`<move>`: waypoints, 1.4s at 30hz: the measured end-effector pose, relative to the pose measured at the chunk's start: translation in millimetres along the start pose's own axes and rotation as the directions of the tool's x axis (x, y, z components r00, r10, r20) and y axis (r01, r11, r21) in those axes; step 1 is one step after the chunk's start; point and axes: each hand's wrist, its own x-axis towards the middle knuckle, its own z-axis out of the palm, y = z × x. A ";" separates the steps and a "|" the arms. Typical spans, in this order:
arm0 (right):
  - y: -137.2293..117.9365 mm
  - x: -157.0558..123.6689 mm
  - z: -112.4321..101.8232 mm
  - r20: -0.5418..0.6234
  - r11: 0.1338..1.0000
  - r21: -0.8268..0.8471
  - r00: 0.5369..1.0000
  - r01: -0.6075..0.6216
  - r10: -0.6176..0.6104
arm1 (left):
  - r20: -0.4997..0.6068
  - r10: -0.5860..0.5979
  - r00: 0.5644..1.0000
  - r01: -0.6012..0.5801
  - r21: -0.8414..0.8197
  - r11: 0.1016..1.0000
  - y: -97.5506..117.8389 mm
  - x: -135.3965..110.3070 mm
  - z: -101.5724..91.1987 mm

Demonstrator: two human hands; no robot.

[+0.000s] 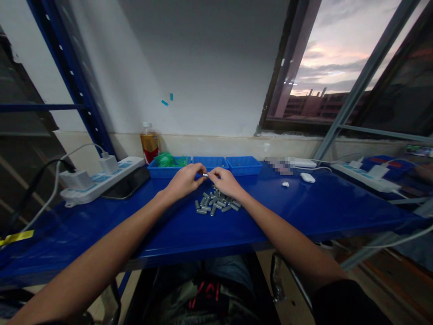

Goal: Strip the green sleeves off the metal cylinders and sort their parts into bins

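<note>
Work at one piece: your left hand (185,181) and right hand (223,182) meet over the table (162,237), thumbs and fingertips nearly closed, pinching a small metal piece (205,175) between them. It is held up just in front of the blue trays (245,172) along the table's far edge.

Progress, judged from layout: partway at most. Many metal cylinders (212,210) lie loose in a heap below your hands, between the near and far edges; these look unhandled, though no mark separates done from not done. The left tray carries green material (165,159).

Hard to read: your fingers cover most of the held piece, so it may be one part or two being joined. Your right hand and wrist hide part of the heap; the tray floors are mostly concealed by the front walls.
</note>
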 end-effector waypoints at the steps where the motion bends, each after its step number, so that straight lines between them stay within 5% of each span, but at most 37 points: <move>1: -0.1 0.1 -0.2 -0.012 1.000 0.023 1.000 -0.012 0.012 | -0.011 -0.008 1.000 0.008 -0.019 1.000 1.1 0.1 -0.1; 10: -2.3 -0.3 -1.0 -0.057 0.993 0.117 0.998 0.021 -0.015 | 0.107 -0.148 0.983 0.163 -0.159 0.974 4.3 2.3 -2.0; 14: -3.2 0.1 -1.3 -0.055 0.988 0.156 0.998 0.000 0.008 | 0.073 -0.162 0.984 0.172 -0.154 0.973 2.6 2.6 -0.8; 22: 5.6 0.8 0.8 0.073 0.955 0.268 0.991 -0.124 0.108 | -0.070 -0.030 0.997 0.020 -0.140 0.990 2.0 0.5 -0.2; 26: 5.6 2.9 2.0 0.034 0.939 0.322 0.993 -0.118 0.113 | -0.076 0.013 0.997 -0.022 -0.123 0.992 1.5 0.7 -1.0; 35: 2.0 1.0 0.9 -0.085 0.963 0.269 0.996 -0.009 0.034 | 0.096 -0.204 0.974 0.225 -0.347 0.911 -3.8 4.7 0.7; 42: 1.8 1.7 -1.1 -0.040 0.943 0.316 0.992 -0.102 0.120 | -0.081 -0.179 0.981 0.134 -0.391 0.911 -0.4 4.4 -0.5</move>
